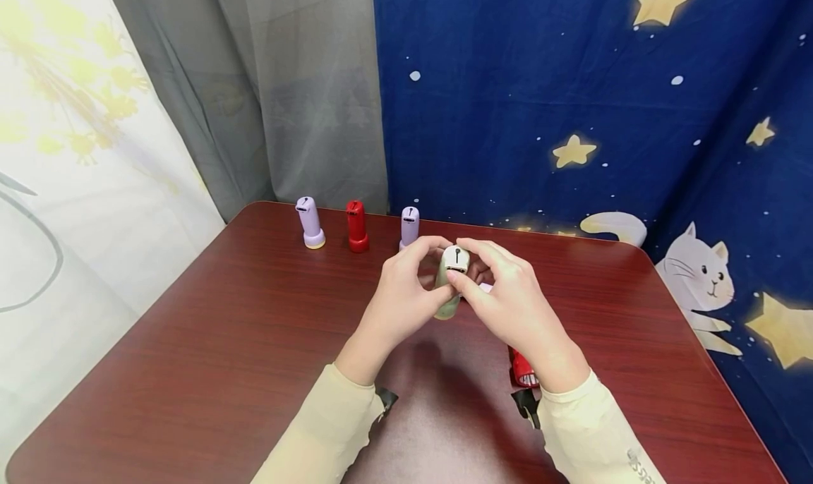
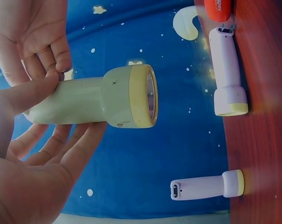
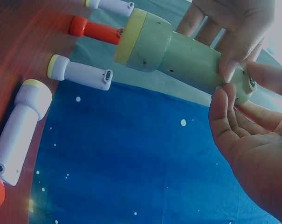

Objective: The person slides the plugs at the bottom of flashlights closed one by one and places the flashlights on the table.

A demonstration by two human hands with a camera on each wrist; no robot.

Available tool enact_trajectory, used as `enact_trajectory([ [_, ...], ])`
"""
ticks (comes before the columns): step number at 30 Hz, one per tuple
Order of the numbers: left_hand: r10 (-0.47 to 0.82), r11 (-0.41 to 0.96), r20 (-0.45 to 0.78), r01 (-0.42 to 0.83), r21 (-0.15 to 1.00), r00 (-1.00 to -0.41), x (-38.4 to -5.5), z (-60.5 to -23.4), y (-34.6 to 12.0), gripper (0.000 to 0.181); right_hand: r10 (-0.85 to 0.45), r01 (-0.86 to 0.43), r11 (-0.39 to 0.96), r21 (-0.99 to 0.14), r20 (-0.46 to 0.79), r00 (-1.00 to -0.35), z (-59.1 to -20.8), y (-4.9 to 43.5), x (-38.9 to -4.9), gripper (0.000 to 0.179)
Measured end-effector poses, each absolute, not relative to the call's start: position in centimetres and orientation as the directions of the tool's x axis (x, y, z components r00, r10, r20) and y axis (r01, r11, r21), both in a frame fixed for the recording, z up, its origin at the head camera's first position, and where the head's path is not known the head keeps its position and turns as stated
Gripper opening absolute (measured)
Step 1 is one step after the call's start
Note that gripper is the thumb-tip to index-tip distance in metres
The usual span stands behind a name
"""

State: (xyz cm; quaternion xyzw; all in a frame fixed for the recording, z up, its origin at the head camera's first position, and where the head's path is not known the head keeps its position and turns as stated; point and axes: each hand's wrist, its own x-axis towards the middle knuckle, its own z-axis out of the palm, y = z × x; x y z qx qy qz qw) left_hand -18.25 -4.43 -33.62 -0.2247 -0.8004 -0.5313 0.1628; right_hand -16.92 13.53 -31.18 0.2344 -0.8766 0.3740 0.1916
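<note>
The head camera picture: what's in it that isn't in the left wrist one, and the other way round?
Only the head view shows the cat's face, the sleeves and a red flashlight standing up.

Only the left wrist view shows the glass front of the green flashlight and the yellow rim of a lying purple one.

Both show that green flashlight, the left hand, the right hand, the blue curtain and the table.

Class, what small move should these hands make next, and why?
Probably lower the green flashlight head-down onto the table: the left hand and right hand hold it raised, its wide head pointing downward, and the standing red flashlight near the far edge rests on its head.
</note>
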Motion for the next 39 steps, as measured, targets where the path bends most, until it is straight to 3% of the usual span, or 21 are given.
enact_trajectory([
  [10, 0.212, 0.362, 0.518, 0.559, 0.746, -0.829, -19.9, -32.6, -3.9, 0.047, -0.23, -0.53, 0.599, -0.6, 0.505, -0.832, -30.5, 14.5, -17.0, 0.045],
  [16, 0.219, 0.351, 0.498, 0.544, 0.762, -0.839, -21.7, -32.1, -3.4, 0.049, -0.175, -0.395, 0.653, -0.646, 0.379, -0.909, -30.3, 15.3, -17.0, 0.044],
  [22, 0.222, 0.34, 0.459, 0.509, 0.791, -0.86, -24.2, -32.4, -2.8, 0.049, -0.194, -0.336, 0.676, -0.655, 0.281, -0.94, -30.9, 15.7, -17.5, 0.046],
  [33, 0.143, 0.415, 0.373, 0.397, 0.819, -0.917, -29.9, -34.5, -1.6, 0.051, -0.347, -0.343, 0.757, -0.557, 0.103, -0.932, -32.5, 16.1, -18.6, 0.043],
  [39, 0.145, 0.44, 0.311, 0.343, 0.83, -0.939, -33.0, -36.4, -0.7, 0.051, -0.376, -0.364, 0.824, -0.434, 0.06, -0.925, -33.6, 16.6, -19.4, 0.044],
])
